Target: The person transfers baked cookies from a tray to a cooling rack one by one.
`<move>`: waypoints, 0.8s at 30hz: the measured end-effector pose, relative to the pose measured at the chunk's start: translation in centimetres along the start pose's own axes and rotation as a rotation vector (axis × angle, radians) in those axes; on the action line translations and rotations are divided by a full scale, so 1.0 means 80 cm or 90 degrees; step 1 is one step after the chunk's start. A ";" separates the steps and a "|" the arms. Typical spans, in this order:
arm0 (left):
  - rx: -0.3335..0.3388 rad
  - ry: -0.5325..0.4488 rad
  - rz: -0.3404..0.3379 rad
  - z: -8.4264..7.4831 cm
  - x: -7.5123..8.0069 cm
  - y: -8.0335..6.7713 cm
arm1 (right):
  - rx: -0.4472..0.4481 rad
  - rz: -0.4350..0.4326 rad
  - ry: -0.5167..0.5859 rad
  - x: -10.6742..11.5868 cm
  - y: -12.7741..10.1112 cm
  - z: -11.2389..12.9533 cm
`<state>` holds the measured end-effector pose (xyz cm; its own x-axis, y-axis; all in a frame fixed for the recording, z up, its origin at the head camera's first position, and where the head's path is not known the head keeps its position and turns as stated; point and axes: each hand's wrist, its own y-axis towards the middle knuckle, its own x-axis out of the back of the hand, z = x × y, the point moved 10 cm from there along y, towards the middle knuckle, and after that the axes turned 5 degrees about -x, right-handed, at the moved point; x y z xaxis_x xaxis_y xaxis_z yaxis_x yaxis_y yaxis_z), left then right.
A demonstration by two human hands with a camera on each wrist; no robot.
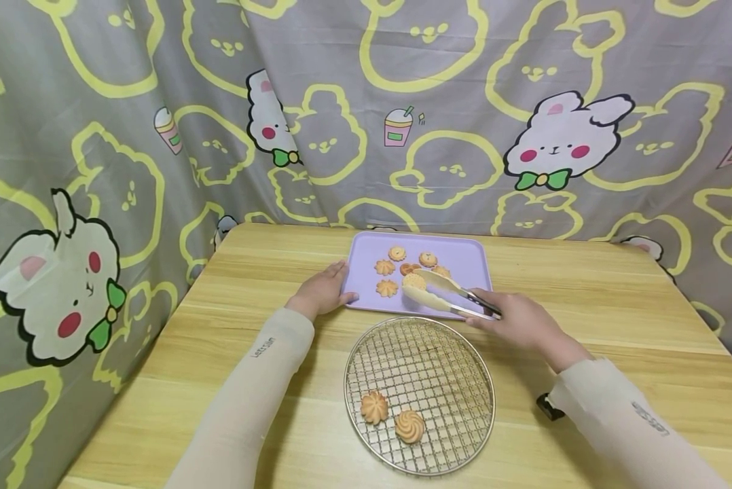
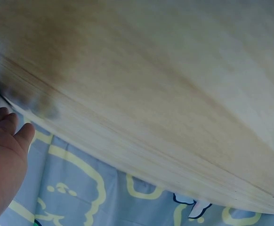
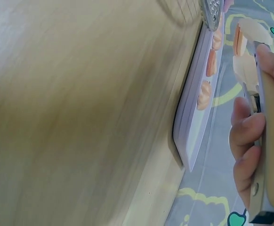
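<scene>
"Gray cloth [image 1: 323, 61] with yellow animals on it hangs behind the wood table [image 1: 586, 292]. What is on the table?"

"A purple tray [image 1: 470, 251] is at the far side. Just on the near side of it is a round wire rack [image 1: 445, 367], closer to the person."

"Where is the right hand [image 1: 525, 322]?"

"By the right front corner of the tray. Its fingers are wrapped around the tongs [image 1: 464, 312]."

"Which way do the tongs point?"

"They are long, and they point left and a little bit away from the person. So the tips are over the tray."

"Are the tips spread or pressed together?"

"They look like they pinch a round cookie [image 1: 413, 281], one tip on each side. It is over the front part of the tray, left of the right hand."

"And the left hand [image 1: 320, 288]?"

"It touches the left edge of the tray, with its fingers quite straight. The round cookie is between the two hands, but only the right one reaches it, with the tongs."

"Where is the rack from that cookie?"

"Toward the person, and lower down. Two cookies [image 1: 409, 426] are on its near left part, so the middle and right of its wires are bare."
</scene>
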<state>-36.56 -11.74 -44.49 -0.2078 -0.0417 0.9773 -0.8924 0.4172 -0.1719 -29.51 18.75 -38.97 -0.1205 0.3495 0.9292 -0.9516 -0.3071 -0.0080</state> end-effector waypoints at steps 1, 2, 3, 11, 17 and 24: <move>0.000 0.000 0.000 0.000 0.000 0.000 | 0.003 0.001 0.000 0.001 -0.001 0.000; 0.000 -0.001 0.000 0.000 0.000 0.000 | 0.004 0.001 0.000 0.001 -0.002 -0.001; 0.000 -0.001 0.000 0.000 0.000 0.000 | 0.007 0.002 0.001 0.001 -0.004 -0.001; 0.001 -0.002 -0.001 0.001 0.000 0.001 | 0.023 0.007 0.032 0.005 -0.015 -0.004; -0.003 0.001 -0.006 0.000 0.000 0.000 | 0.047 0.020 0.050 0.006 -0.023 -0.002; -0.014 0.014 -0.009 -0.003 0.002 0.001 | 0.108 0.007 0.057 0.011 -0.035 0.001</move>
<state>-36.58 -11.52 -44.32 -0.1861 -0.0279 0.9821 -0.8862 0.4365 -0.1555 -26.94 19.85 -38.13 -0.1620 0.4208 0.8926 -0.8899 -0.4531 0.0521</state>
